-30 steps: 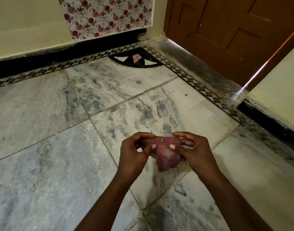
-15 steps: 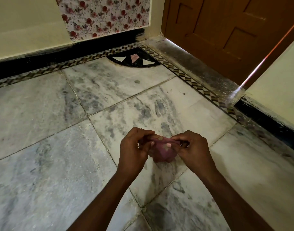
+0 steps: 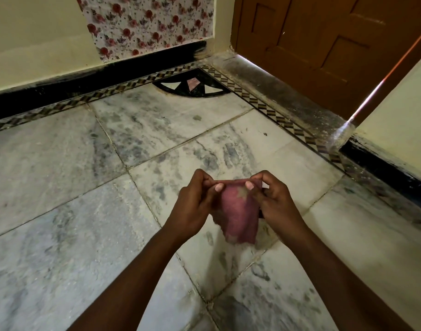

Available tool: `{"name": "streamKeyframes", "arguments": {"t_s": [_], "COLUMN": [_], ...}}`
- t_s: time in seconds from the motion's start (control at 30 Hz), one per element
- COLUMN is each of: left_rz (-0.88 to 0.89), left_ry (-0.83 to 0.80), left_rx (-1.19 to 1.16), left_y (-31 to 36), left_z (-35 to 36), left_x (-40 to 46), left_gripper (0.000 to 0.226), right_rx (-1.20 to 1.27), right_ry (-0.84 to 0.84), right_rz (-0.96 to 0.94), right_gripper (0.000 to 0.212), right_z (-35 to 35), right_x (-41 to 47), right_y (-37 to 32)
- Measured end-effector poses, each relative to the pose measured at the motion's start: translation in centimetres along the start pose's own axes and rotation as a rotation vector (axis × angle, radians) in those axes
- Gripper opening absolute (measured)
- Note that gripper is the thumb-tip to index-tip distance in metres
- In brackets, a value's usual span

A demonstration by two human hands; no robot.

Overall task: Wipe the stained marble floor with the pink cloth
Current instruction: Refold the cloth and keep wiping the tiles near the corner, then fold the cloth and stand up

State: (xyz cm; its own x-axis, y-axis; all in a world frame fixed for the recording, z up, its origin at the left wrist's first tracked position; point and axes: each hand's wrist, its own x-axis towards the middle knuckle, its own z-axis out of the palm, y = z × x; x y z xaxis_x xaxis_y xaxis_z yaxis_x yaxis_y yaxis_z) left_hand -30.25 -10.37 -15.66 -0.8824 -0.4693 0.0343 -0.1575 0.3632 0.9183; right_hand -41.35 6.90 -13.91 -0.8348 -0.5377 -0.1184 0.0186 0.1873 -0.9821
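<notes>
A small pink cloth (image 3: 238,216) with a pale patch near its top hangs above the floor, held by its upper edge. My left hand (image 3: 195,206) pinches the cloth's top left corner and my right hand (image 3: 274,201) pinches the top right. The cloth's ragged lower edge dangles free. Below lies the marble floor (image 3: 156,130), white slabs with grey smudges and dark stains, darkest on the slab under and beyond my hands.
A wooden door (image 3: 324,44) stands at the back right with a dusty threshold (image 3: 276,91). Black skirting (image 3: 85,82) and a patterned border strip run along the walls. A floral sheet (image 3: 147,25) covers part of the far wall. A wall corner (image 3: 395,111) juts in at right.
The cloth was bunched between my hands; now it is pulled open and hangs down flat. Both hands have lifted slightly and spread a little apart.
</notes>
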Motion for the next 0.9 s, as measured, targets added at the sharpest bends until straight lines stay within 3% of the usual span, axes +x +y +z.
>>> {"name": "streamKeyframes", "arguments": {"t_s": [0.07,0.2,0.27,0.37,0.53,0.67,0.9], "left_rz": [-0.077,-0.250,-0.239,-0.261,-0.352,-0.367,-0.365], "left_ry": [-0.035,-0.075,-0.071,-0.055,-0.100,-0.166,-0.168], "left_rx": [-0.167,-0.529,-0.568,-0.505,-0.388,-0.342,-0.394], "left_y": [-0.8,-3.1,-4.5,-7.5,-5.3,3.8,33.0], "left_z": [-0.1,-0.8,-0.9,-0.9,-2.9,-7.3,-16.5], "left_x": [0.6,1.3,1.6,2.7,4.1,5.8,6.2], "left_gripper": [0.019,0.056,0.051,0.020,0.037,0.044,0.049], "right_rx": [0.070,0.333,0.394,0.246,0.003,0.007,0.064], "right_ry": [0.045,0.020,-0.050,-0.038,0.080,0.103,0.083], "right_rz": [0.061,0.290,0.326,0.300,0.174,0.180,0.311], "right_gripper": [0.006,0.048,0.061,0.046,0.034,0.035,0.043], "right_z": [0.7,2.0,2.3,2.9,3.7,2.5,-5.1], "right_x": [0.7,2.5,3.2,4.9,6.7,5.7,1.2], "right_y": [0.2,1.9,2.9,4.9,2.6,-6.6,-37.1]}}
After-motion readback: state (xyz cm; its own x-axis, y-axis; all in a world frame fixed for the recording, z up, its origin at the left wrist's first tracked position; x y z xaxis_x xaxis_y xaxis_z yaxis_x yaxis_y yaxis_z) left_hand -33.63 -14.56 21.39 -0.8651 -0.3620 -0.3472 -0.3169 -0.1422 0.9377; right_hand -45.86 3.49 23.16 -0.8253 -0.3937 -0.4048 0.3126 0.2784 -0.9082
